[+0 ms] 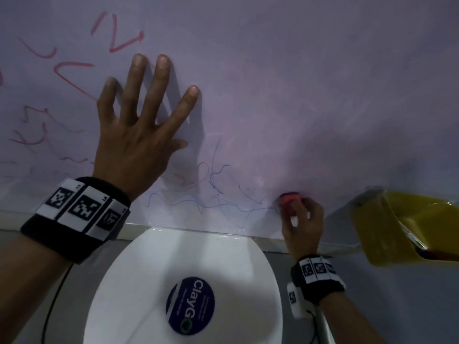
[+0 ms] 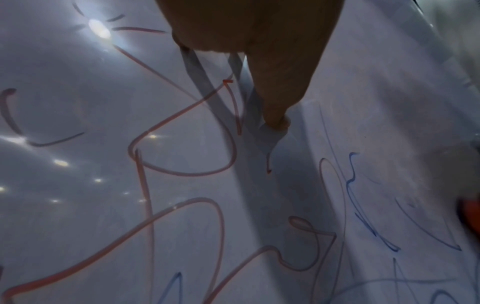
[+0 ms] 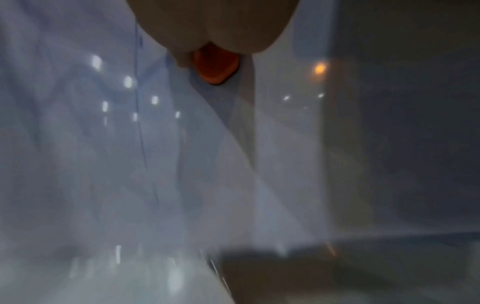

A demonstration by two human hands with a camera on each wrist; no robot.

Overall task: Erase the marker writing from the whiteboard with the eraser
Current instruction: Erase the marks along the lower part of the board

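The whiteboard (image 1: 298, 83) fills the upper part of the head view. Red marker writing (image 1: 72, 73) covers its left side, and thin blue scribbles (image 1: 211, 202) run along its lower edge. My left hand (image 1: 139, 125) lies flat on the board with fingers spread, beside the red writing. My right hand (image 1: 301, 224) grips a small red-orange eraser (image 1: 289, 198) and presses it on the board at the right end of the blue line. The right wrist view shows the eraser (image 3: 215, 65) between my fingers. The left wrist view shows red and blue strokes (image 2: 182, 174) under my left hand (image 2: 259, 61).
A white round lid with a dark blue sticker (image 1: 191, 306) sits below the board's bottom edge. A yellow tray-like object (image 1: 409, 227) juts out at the lower right of the board. A black cable (image 1: 53, 301) hangs at the lower left.
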